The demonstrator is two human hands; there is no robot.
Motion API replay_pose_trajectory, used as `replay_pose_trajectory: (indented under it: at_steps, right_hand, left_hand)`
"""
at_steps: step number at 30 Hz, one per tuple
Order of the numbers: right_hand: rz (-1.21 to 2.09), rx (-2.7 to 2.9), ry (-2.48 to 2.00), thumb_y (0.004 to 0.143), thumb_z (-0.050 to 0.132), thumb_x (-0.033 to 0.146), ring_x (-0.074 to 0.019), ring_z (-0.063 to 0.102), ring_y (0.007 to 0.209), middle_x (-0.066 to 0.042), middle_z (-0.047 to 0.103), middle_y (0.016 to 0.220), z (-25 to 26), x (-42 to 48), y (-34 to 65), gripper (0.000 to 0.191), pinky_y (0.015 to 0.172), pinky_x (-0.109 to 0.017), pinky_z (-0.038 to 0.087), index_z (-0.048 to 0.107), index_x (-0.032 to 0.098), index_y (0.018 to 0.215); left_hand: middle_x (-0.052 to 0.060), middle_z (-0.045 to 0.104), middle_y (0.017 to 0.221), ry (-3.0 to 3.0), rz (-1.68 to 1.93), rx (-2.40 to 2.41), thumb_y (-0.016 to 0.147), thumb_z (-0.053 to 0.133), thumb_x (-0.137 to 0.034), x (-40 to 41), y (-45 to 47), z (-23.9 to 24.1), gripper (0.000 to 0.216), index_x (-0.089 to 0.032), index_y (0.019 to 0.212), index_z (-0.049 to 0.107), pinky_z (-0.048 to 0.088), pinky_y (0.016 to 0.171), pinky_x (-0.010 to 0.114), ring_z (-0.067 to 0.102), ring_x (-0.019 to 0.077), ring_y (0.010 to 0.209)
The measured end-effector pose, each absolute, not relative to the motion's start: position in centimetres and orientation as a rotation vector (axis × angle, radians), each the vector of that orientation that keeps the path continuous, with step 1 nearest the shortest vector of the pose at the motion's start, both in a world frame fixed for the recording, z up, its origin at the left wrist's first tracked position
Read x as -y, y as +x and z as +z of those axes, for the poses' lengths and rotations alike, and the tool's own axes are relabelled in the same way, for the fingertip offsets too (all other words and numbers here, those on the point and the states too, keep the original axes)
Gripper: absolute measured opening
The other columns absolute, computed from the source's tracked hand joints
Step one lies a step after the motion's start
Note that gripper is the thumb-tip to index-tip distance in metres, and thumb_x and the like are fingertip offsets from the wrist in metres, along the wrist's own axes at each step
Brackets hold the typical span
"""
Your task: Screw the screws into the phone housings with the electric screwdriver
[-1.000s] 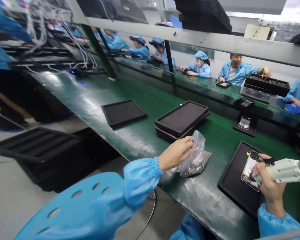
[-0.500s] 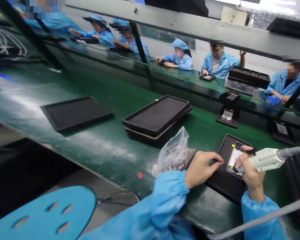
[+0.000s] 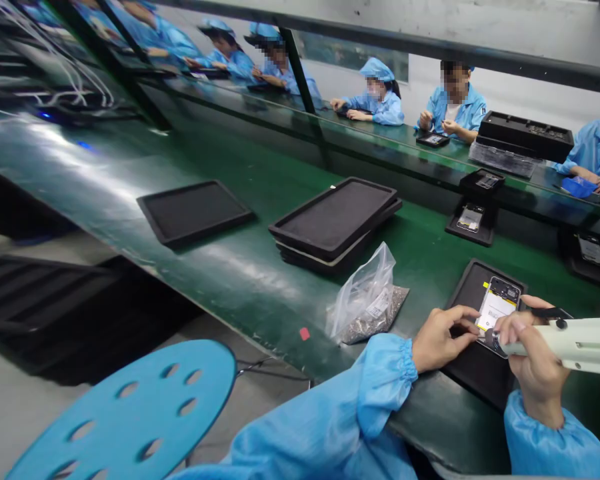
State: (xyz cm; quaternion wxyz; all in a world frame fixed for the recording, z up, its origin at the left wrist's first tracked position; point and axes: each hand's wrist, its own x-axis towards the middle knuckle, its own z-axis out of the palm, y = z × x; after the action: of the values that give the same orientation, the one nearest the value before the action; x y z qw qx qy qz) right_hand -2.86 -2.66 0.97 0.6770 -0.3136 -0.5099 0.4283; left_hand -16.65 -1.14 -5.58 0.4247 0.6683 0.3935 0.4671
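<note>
My right hand [image 3: 540, 360] is wrapped around a pale electric screwdriver [image 3: 587, 343], its tip pointing left at the lower end of an opened phone [image 3: 497, 310]. White and yellow parts and a dark upper section show inside the phone, which lies on a black tray [image 3: 467, 283]. My left hand [image 3: 443, 339] is at the phone's lower left edge, thumb and forefinger bent toward each other; whatever they pinch is too small or hidden. A clear plastic bag [image 3: 367, 307] of tiny screw-like pieces sits left of the tray.
Stacked black trays [image 3: 335, 220] and a single tray [image 3: 195, 212] lie farther left on the green bench. A red scrap [image 3: 305, 333] is near its front edge. A blue stool [image 3: 130, 407] stands below. Co-workers in blue sit across, beyond more phones on trays [image 3: 470, 220].
My left hand has moved right, from beside the tray to the phone's edge. The screwdriver stays at the phone in my right hand. The whole view has shifted a little.
</note>
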Motion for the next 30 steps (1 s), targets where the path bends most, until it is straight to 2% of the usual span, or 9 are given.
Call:
replay_pose_trajectory:
  at_steps: [4, 8, 12, 17, 19, 21, 26, 30]
  right_hand:
    - [0.942, 1.138, -0.716, 0.084, 0.064, 0.026, -0.015, 0.051, 0.051, 0.005, 0.051, 0.054, 0.7, 2.4, -2.6, 0.024, 0.058, -0.032, 0.046, 0.054, 0.022, 0.105]
    - [0.961, 1.164, -0.737, 0.084, 0.064, 0.028, -0.0144, 0.05, 0.051, 0.003, 0.05, 0.054, -0.3, 1.9, -2.3, 0.012, 0.06, -0.032, 0.046, 0.057, 0.018, 0.081]
    - [0.908, 1.197, -0.818, 0.085, 0.061, 0.038, -0.0145, 0.053, 0.054, 0.0, 0.053, 0.056, -0.2, 1.9, -2.4, 0.033, 0.058, -0.03, 0.046, 0.05, 0.019, 0.062]
    - [0.868, 1.288, -0.877, 0.085, 0.052, 0.059, -0.0147, 0.052, 0.048, 0.003, 0.049, 0.052, 0.8, 0.9, -2.9, 0.044, 0.057, -0.032, 0.05, 0.044, 0.023, 0.061]
    - [0.851, 1.293, -0.888, 0.085, 0.05, 0.062, -0.0154, 0.052, 0.047, 0.003, 0.046, 0.05, 1.1, 0.6, -3.0, 0.047, 0.056, -0.032, 0.049, 0.043, 0.023, 0.058]
    - [0.848, 1.279, -0.876, 0.086, 0.051, 0.058, -0.0155, 0.052, 0.047, 0.003, 0.046, 0.05, 1.1, 0.8, -2.9, 0.046, 0.056, -0.032, 0.049, 0.044, 0.023, 0.058]
    - [0.889, 1.267, -0.753, 0.09, 0.056, 0.036, -0.0146, 0.055, 0.055, 0.0, 0.054, 0.057, 0.1, 1.6, -2.4, 0.035, 0.061, -0.03, 0.047, 0.053, 0.018, 0.06]
    - [0.957, 1.237, -0.719, 0.089, 0.058, 0.028, -0.0137, 0.054, 0.058, 0.0, 0.054, 0.058, -0.3, 2.0, -2.3, 0.033, 0.063, -0.029, 0.046, 0.055, 0.016, 0.058]
  left_hand:
    - [0.005, 0.075, 0.083, 1.668, 1.17, -0.966, 0.077, 0.066, -0.018, 1.2, -16.8, -5.4, 0.03, -0.015, 0.106, 0.06, 0.054, 0.078, 0.025, 0.071, 0.017, 0.077]
    - [0.006, 0.074, 0.081, 1.669, 1.194, -0.951, 0.077, 0.067, -0.019, 1.1, -16.8, -5.1, 0.028, -0.014, 0.102, 0.059, 0.054, 0.076, 0.025, 0.071, 0.0174, 0.076]
    - [0.004, 0.074, 0.079, 1.71, 1.205, -0.927, 0.078, 0.063, -0.023, 1.1, -16.5, -4.0, 0.023, -0.016, 0.099, 0.057, 0.055, 0.073, 0.025, 0.071, 0.0173, 0.074]
    - [0.002, 0.073, 0.079, 1.762, 1.221, -0.991, 0.078, 0.065, -0.036, -0.3, -16.7, -4.7, 0.026, -0.02, 0.097, 0.058, 0.057, 0.068, 0.027, 0.071, 0.0197, 0.072]
    - [0.002, 0.073, 0.078, 1.761, 1.237, -0.985, 0.076, 0.067, -0.039, -0.9, -16.8, -5.0, 0.029, -0.02, 0.096, 0.058, 0.058, 0.067, 0.027, 0.071, 0.0202, 0.07]
    - [0.002, 0.074, 0.078, 1.762, 1.243, -0.969, 0.077, 0.067, -0.037, -0.8, -16.8, -4.9, 0.027, -0.019, 0.095, 0.058, 0.058, 0.067, 0.026, 0.071, 0.0195, 0.07]
    - [0.002, 0.073, 0.078, 1.726, 1.24, -0.96, 0.078, 0.063, -0.025, 0.7, -16.4, -4.1, 0.019, -0.017, 0.094, 0.057, 0.056, 0.07, 0.025, 0.071, 0.0166, 0.072]
    - [0.003, 0.072, 0.078, 1.674, 1.265, -0.912, 0.075, 0.069, -0.024, 1.2, -16.4, -4.3, 0.026, -0.014, 0.096, 0.057, 0.055, 0.071, 0.025, 0.07, 0.0162, 0.072]
